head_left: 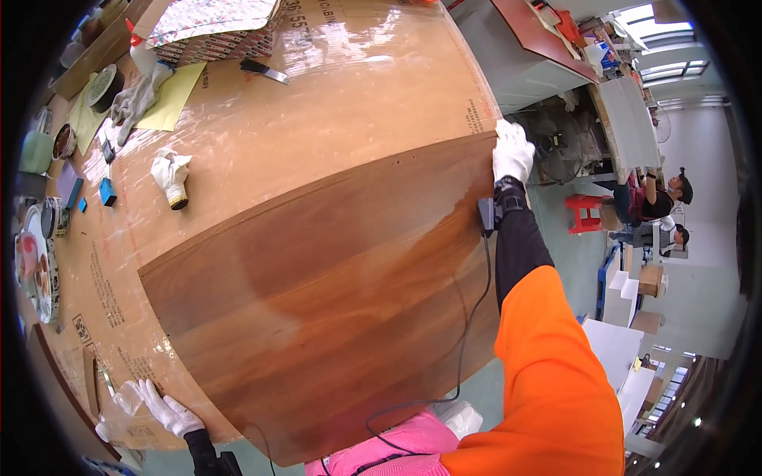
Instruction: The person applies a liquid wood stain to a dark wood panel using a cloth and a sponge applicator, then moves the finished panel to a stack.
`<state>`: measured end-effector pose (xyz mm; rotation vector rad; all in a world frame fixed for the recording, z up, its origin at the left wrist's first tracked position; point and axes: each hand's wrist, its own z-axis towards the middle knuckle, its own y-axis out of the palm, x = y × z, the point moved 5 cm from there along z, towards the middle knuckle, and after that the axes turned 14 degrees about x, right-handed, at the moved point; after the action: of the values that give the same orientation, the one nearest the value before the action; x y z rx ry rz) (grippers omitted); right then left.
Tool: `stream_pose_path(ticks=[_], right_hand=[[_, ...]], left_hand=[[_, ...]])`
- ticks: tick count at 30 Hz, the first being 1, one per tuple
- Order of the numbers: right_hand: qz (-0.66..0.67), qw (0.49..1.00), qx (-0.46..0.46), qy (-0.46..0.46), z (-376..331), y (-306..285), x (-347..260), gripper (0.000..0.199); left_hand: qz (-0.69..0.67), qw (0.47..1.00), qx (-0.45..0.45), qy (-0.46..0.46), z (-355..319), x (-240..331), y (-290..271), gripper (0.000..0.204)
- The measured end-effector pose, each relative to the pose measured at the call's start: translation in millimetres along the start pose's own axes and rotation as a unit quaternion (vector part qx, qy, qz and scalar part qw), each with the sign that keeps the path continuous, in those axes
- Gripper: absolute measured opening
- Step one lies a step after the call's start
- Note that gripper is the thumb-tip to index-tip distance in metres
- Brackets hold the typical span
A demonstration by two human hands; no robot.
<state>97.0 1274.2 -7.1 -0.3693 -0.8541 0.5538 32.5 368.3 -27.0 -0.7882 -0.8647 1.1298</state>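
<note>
A large brown wooden panel (341,285) with dark and reddish grain lies before me on the cardboard-covered table. My right hand (514,155), in a white glove, is closed over the panel's far right corner. A dark device on its wrist trails a thin cable (468,325) across the panel towards my body. At the lower left, my white-gloved left hand (171,412) lies with fingers stretched out on the covering, beside a crumpled piece of clear plastic (127,399). It is apart from the panel's left edge.
A crumpled glove (171,176), blue blocks (107,192), a scraper (264,71), a patterned box (210,40) and a glue bottle (143,54) stand beyond the panel. Tins and a paint-stained palette (36,262) line the left. A fan (559,147), red stool (586,214) and two people are off right.
</note>
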Motion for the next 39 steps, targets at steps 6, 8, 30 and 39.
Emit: stream_pose_path(ticks=[6,8,30,39], right_hand=[[-0.042,0.942,-0.294,0.155,-30,-86,-17,0.025],[0.015,0.996,-0.091,-0.011,-12,-151,-83,0.032],[0.717,0.665,-0.029,-0.205,3,-551,-438,0.016],[0.752,0.493,-0.194,-0.392,-139,-658,-376,0.023]], left_hand=[[-0.089,0.992,0.084,-0.008,3,11,-5,0.045],[-0.019,0.998,0.048,-0.019,1,10,-6,0.048],[-0.020,0.996,0.071,-0.059,1,14,-6,0.048],[-0.005,0.994,0.104,-0.029,-2,10,5,0.045]])
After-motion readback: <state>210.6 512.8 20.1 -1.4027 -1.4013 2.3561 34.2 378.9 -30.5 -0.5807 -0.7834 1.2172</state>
